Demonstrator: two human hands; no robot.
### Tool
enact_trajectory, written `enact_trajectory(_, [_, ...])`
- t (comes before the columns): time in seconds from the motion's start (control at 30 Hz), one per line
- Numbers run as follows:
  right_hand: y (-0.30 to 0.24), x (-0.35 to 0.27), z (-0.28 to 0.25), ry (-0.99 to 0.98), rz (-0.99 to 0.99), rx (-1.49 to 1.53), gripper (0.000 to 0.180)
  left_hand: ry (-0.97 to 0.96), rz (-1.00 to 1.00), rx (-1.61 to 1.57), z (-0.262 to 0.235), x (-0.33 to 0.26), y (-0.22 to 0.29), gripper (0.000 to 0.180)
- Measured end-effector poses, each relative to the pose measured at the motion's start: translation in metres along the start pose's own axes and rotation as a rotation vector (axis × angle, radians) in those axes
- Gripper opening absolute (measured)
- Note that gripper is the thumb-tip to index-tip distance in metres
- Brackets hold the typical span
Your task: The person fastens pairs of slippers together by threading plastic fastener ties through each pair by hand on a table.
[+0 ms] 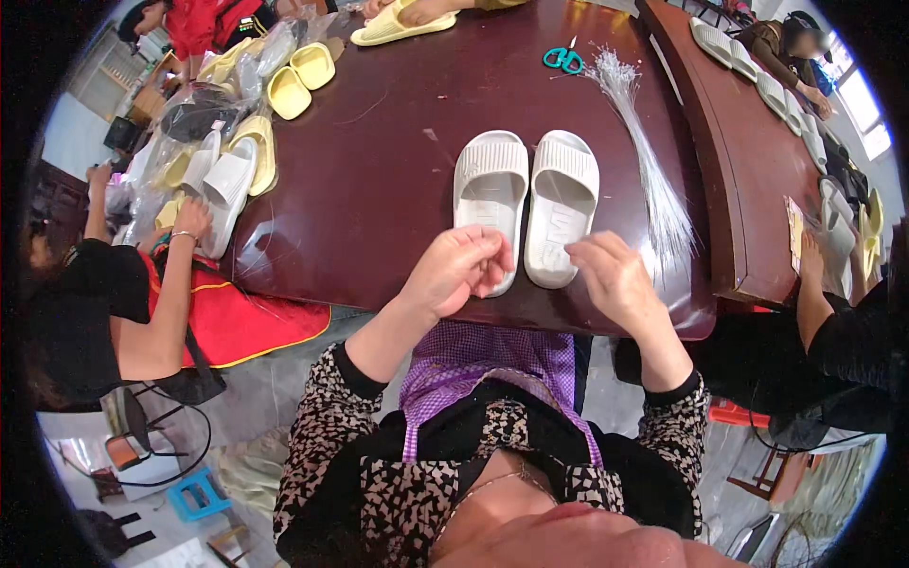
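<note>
Pale pair: our left slipper (490, 167) and right slipper (566, 168) lie side by side on the dark red table (360, 189), straps away from us, heels toward us.
Left hand (461, 269): we have it over the left slipper's heel end, fingers curled in toward the thumb; we cannot tell whether they grasp anything thin.
Right hand (620, 282): we have it just beside the right slipper's heel, fingers bent; whether they pinch anything, we cannot tell.
Strand bundle (642, 142): we see it right of the slippers, thin and silvery, with turquoise-handled scissors (562, 61) near its far end.
Yellow slippers (313, 66): we see these farther off, to our left.
</note>
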State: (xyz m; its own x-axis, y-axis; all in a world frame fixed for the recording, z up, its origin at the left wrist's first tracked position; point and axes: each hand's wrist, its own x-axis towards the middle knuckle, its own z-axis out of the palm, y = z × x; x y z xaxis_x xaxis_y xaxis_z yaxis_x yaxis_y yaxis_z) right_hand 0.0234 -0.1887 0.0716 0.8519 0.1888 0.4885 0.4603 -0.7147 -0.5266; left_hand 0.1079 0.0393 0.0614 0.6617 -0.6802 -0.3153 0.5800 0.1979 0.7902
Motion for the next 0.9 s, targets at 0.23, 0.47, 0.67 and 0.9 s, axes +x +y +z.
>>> enact_trajectory(0.23, [-0.02, -0.037, 0.007, -0.08, 0.06, -0.113, 0.012, -0.005, -0.31, 0.008, 0.001, -0.018, -0.022, 0.017])
enact_trajectory(0.47, [-0.012, -0.038, 0.017, -0.078, 0.113, -0.225, 0.007, 0.003, -0.401, 0.029, -0.005, 0.001, -0.025, 0.016])
enact_trajectory(0.67, [0.019, -0.001, 0.026, -0.052, 0.131, -0.381, 0.006, 0.062, -0.38, 0.159, -0.016, 0.05, -0.006, 0.015])
enact_trajectory(0.9, [0.055, 0.026, 0.036, -0.111, 0.22, -0.547, 0.013, 0.128, -0.295, 0.259, -0.017, 0.091, 0.006, 0.012])
